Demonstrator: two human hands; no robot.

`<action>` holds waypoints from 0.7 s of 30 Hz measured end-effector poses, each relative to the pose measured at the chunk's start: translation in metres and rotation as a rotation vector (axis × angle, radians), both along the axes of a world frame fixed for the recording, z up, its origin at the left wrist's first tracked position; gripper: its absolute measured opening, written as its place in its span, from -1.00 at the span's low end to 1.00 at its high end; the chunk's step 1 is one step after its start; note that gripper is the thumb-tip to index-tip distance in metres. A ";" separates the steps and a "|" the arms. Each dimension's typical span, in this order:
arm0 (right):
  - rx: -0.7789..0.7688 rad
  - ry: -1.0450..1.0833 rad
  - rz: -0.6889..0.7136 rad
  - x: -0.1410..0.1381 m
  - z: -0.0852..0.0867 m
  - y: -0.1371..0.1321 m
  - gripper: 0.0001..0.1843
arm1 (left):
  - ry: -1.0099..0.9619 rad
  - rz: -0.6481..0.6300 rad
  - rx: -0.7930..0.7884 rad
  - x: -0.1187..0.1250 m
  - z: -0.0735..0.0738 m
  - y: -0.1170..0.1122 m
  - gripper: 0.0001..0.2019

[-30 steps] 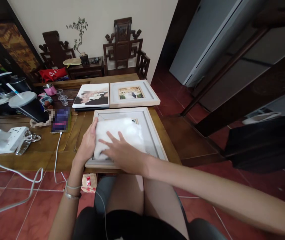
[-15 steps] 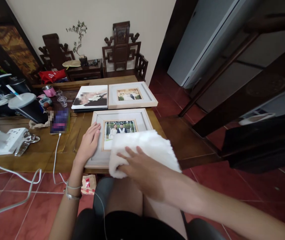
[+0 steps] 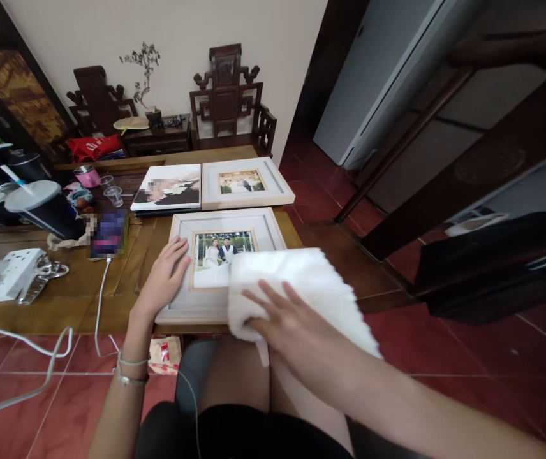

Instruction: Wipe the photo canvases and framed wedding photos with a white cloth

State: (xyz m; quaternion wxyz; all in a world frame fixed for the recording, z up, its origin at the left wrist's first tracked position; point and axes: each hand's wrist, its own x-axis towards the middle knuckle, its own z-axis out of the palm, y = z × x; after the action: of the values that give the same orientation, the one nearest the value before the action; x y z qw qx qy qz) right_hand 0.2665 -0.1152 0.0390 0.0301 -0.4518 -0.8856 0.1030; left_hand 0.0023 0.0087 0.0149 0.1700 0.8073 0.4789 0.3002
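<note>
A light wooden picture frame [image 3: 210, 312] with a wide pale mat and a photo of two people lies flat at the table's near edge. My left hand [image 3: 165, 274] rests on its left side, fingers stretched out and holding nothing. Over the frame's lower right part and past its edge spreads a white fluffy cloth [image 3: 296, 274]. My right hand [image 3: 277, 319] presses on the cloth, the thumb hooked at its folded left edge. The cloth hides the photo's lower right corner.
Behind lie a second picture frame [image 3: 277, 185] and a photo panel [image 3: 172, 185]. Leftward on the wooden table [image 3: 124, 306] are a phone [image 3: 109, 236] on a white cable, a power strip [image 3: 7, 274], a lidded cup [image 3: 46, 207] and a pink mug [image 3: 86, 176].
My right hand has slid the cloth to the right, baring more of the photo and lower frame. My left hand stays on the frame's left side. The view has shifted slightly.
</note>
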 end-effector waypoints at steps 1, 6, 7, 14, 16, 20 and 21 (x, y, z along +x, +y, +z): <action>0.007 -0.010 -0.021 0.014 0.005 -0.003 -0.38 | 0.009 -0.008 0.006 0.000 0.000 0.000 -0.52; 0.103 -0.060 -0.099 0.034 0.034 0.025 -0.37 | 0.024 -0.035 0.011 -0.002 -0.003 0.001 -0.54; 0.140 -0.065 -0.122 0.030 0.035 0.039 -0.37 | 0.022 -0.036 0.010 -0.002 -0.004 0.001 -0.55; 0.366 -0.027 -0.073 -0.023 0.033 0.139 -0.33 | -0.045 -0.010 0.004 -0.005 -0.010 0.004 -0.57; 0.386 -0.040 0.057 -0.045 0.033 0.155 -0.38 | -0.046 0.000 -0.002 -0.005 -0.010 0.004 -0.58; 0.370 -0.053 0.212 -0.075 0.020 0.173 -0.52 | -0.057 0.022 -0.006 -0.004 -0.008 0.004 -0.60; 0.372 -0.041 0.199 -0.075 0.014 0.176 -0.55 | -0.061 0.020 -0.008 -0.004 -0.007 0.004 -0.59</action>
State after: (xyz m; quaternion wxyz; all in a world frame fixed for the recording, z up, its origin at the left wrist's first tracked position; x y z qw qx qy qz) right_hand 0.1911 0.0611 0.0530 0.0844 -0.3509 -0.9301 -0.0689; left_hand -0.0018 0.0130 0.0078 0.1847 0.7921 0.4827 0.3247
